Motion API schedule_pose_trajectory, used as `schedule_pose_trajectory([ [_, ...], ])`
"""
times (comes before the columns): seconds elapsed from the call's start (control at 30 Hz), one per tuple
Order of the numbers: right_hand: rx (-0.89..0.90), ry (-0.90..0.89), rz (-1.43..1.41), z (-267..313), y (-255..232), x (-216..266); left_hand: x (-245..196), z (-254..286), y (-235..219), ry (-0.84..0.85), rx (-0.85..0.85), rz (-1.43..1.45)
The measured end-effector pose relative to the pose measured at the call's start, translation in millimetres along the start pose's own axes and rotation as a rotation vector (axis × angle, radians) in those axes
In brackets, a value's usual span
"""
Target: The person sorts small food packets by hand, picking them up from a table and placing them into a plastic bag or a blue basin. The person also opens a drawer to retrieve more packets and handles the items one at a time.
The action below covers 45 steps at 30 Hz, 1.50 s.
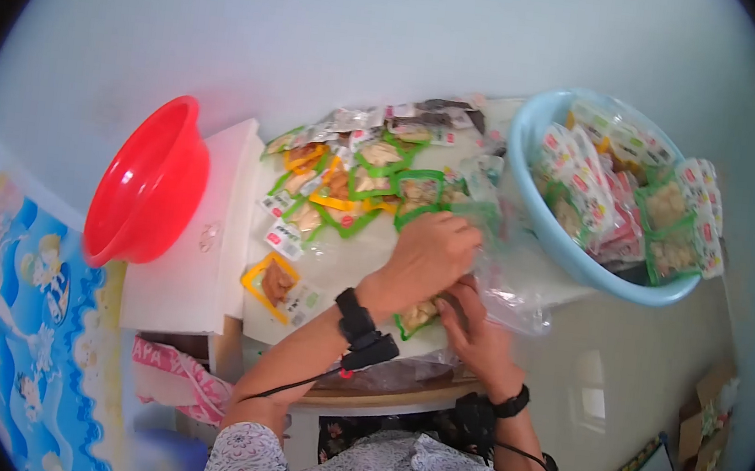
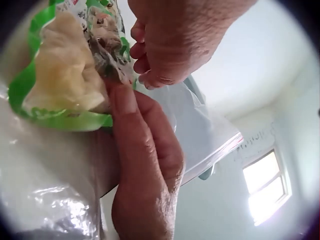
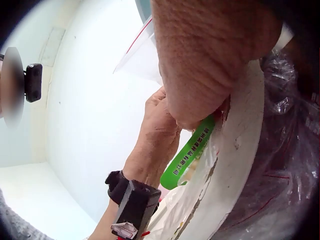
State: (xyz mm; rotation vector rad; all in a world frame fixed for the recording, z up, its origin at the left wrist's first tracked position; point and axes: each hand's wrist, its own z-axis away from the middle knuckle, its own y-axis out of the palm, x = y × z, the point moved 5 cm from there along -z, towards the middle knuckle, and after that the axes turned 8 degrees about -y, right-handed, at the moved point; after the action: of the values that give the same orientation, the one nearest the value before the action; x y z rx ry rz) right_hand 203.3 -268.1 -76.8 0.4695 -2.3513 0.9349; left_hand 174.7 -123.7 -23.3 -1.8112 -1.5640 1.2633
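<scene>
My right hand [image 1: 482, 334] pinches a green-edged food packet [image 2: 65, 65] between thumb and fingers, near the table's front edge. Pale pieces show through the packet's clear window. My left hand [image 1: 431, 255], fingers curled, reaches across just beyond the right one and grips the edge of a clear plastic bag [image 1: 517, 305]. That bag spreads out to the right of both hands, and a red line runs along its edge in the right wrist view. A second packet [image 2: 105, 37] lies close by the left fingertips. The left fingertips are partly hidden in the head view.
Many green- and yellow-edged packets [image 1: 374, 180] cover the far part of the white table [image 1: 337, 273]. On the right stands a blue basin [image 1: 568, 260] heaped with packets. A red basin [image 1: 148, 184] rests on a white cabinet at left. Clear plastic [image 3: 285, 150] hangs below the table edge.
</scene>
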Motion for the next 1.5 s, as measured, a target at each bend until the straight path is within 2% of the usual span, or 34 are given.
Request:
schedule_pose_trajectory([
  [0.03, 0.025, -0.021, 0.046, -0.7, -1.2, -0.4, 0.9, -2.9, -4.8, -0.03, -0.051, 0.07],
  [0.07, 0.049, -0.044, 0.087, -2.6, -1.1, -0.7, 7.1, -3.9, -10.9, -0.175, -0.039, 0.143],
  [0.1, -0.03, -0.147, 0.118, -5.1, -4.7, 3.7, 12.3, -3.4, -22.3, -0.326, -0.026, 0.21],
  [0.17, -0.005, -0.101, 0.072, -13.6, -10.1, 8.7, 31.9, -7.7, -53.0, -0.437, -0.153, 0.363],
  [0.23, 0.009, -0.082, 0.049, -16.6, -11.8, 10.4, 53.2, -8.4, -94.6, -0.424, -0.359, 0.366],
  [0.27, 0.008, -0.085, 0.052, -16.4, -12.0, 10.6, 58.2, -9.7, -119.2, -0.313, -0.506, 0.318],
  [0.33, -0.002, -0.095, 0.056, -16.3, -12.2, 10.6, 77.4, 2.4, -158.5, -0.39, -0.733, -0.025],
  [0.4, -0.016, -0.11, 0.055, -15.6, -12.4, 10.3, 79.6, 9.9, -190.7, -0.279, -0.765, -0.554],
  [0.5, -0.024, -0.11, 0.055, -15.4, -12.8, 11.6, 95.0, 27.2, -204.0, -0.37, -0.713, -0.799],
  [0.6, -0.015, -0.105, 0.05, -16.0, -12.2, 11.4, 128.9, 50.9, -193.5, -0.494, -0.525, -0.83],
  [0.7, -0.011, -0.108, 0.047, -15.6, -10.6, 9.8, 170.3, 70.1, -166.6, -0.716, -0.06, -0.887],
  [0.8, -0.01, -0.108, 0.047, -16.5, -12.9, 12.4, 209.3, 93.4, -143.3, -0.922, 0.267, -0.857],
  [0.9, -0.025, -0.106, 0.034, -16.5, -12.7, 11.8, 220.6, 100.6, -146.6, -1.007, 0.323, -0.812],
  [1.0, -0.016, -0.103, 0.039, -17.1, -12.2, 11.1, 210.4, 94.8, -147.5, -0.888, 0.249, -0.785],
  [1.1, -0.003, -0.099, 0.041, -16.9, -11.1, 9.4, 168.8, 67.0, -146.8, -0.678, 0.183, -0.743],
  [1.2, 0.002, -0.092, 0.036, -18.3, -11.8, 9.8, 152.5, 37.4, -148.7, -0.804, 0.283, -0.711],
  [1.3, 0.001, -0.088, 0.022, -17.1, -11.0, 7.1, 151.6, 21.7, -142.0, -0.671, 0.209, -0.814],
  [1.4, -0.003, -0.098, 0.017, -18.8, -12.9, 8.1, 142.4, 4.6, -130.8, -0.633, 0.152, -0.774],
  [1.5, 0.008, -0.083, -0.005, -18.9, -11.6, 6.0, 145.1, -5.3, -119.1, -0.608, 0.192, -0.705],
])
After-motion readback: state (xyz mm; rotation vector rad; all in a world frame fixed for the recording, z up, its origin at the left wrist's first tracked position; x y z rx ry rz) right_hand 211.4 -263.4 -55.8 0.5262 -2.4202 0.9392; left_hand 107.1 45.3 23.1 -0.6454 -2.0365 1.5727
